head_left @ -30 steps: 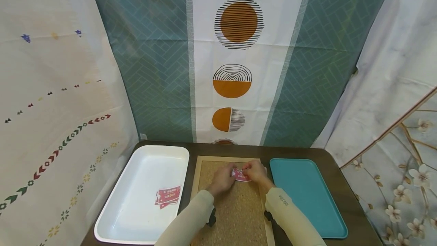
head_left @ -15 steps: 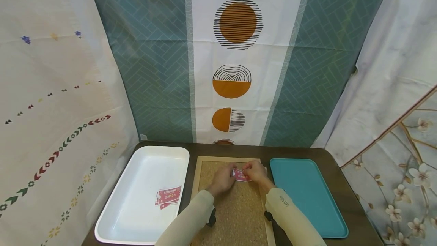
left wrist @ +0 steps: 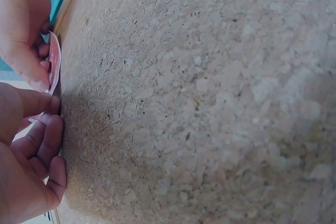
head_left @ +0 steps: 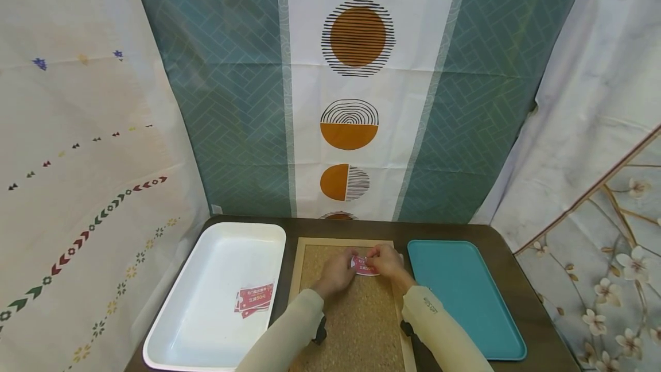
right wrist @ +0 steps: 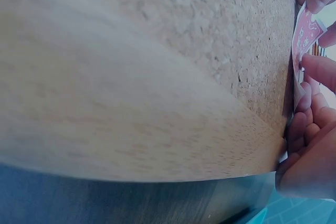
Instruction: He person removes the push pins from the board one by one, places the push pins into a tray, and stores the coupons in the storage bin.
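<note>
A red-and-white paper coupon [head_left: 364, 267] is at the upper part of a wood-framed cork board [head_left: 356, 326]. My left hand [head_left: 337, 272] pinches the coupon's left end. At the coupon's right part, my right hand [head_left: 386, 259] has its thumb and finger around what looks like a small pin, partly hidden by the fingertips. In the right wrist view the coupon [right wrist: 305, 34] bows slightly off the cork, and the right hand's other fingers [right wrist: 299, 129] curl near the frame. The left wrist view shows both hands close together along the coupon [left wrist: 55, 61].
Left of the board stands a white tray [head_left: 217, 280] with several similar coupons [head_left: 254, 298] in a loose pile. A teal tray [head_left: 465, 297] lies on the right. Both trays and the board rest on a dark table [head_left: 537, 303], with patterned curtains [head_left: 242, 131] around it.
Both hands stay at the coupon with hardly any movement; the right fingertips shift very slightly. The head view tilts up a little.
</note>
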The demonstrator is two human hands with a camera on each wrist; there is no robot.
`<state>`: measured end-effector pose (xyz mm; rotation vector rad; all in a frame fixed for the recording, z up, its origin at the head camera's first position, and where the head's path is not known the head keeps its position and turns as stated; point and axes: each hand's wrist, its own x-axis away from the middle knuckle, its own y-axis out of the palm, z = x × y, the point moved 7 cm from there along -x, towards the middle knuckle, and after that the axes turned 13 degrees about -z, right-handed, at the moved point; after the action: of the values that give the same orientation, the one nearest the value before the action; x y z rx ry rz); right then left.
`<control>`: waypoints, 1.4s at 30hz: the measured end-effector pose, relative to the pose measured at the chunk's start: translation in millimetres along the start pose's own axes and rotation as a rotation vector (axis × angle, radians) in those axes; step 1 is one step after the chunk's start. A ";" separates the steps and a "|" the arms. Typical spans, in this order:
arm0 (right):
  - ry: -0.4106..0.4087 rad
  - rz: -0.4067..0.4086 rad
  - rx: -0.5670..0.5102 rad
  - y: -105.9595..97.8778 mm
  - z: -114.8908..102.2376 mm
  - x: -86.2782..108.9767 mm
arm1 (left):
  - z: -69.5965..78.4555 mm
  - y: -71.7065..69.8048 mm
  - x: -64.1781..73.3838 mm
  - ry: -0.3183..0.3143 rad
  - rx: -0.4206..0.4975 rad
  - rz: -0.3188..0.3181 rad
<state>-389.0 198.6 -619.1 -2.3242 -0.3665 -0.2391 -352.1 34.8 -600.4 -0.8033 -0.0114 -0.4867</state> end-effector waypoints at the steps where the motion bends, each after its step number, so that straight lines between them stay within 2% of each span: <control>1: -0.003 0.002 0.005 0.3 -0.2 0.3 | -0.5 0.2 0.1 0.000 0.001 0.001; 12: -0.040 0.004 0.014 6.8 -1.6 2.1 | -6.8 3.7 4.4 0.011 0.014 0.013; 20: -0.057 0.005 0.058 12.2 -6.3 5.2 | -9.4 4.6 8.6 0.002 0.032 0.010; 30: -0.080 0.005 0.066 12.0 -8.9 3.2 | -12.5 3.8 7.9 0.009 0.027 0.018; 38: -0.136 -0.041 0.023 3.1 -11.6 8.5 | -14.0 1.7 8.3 0.015 0.074 -0.003; 42: -0.153 -0.067 -0.027 -1.2 -10.8 11.8 | -12.4 -3.6 10.7 0.018 0.090 -0.003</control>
<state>-379.0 193.9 -607.5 -2.3660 -0.5207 -0.0992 -346.2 19.6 -604.6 -0.7105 -0.0172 -0.4927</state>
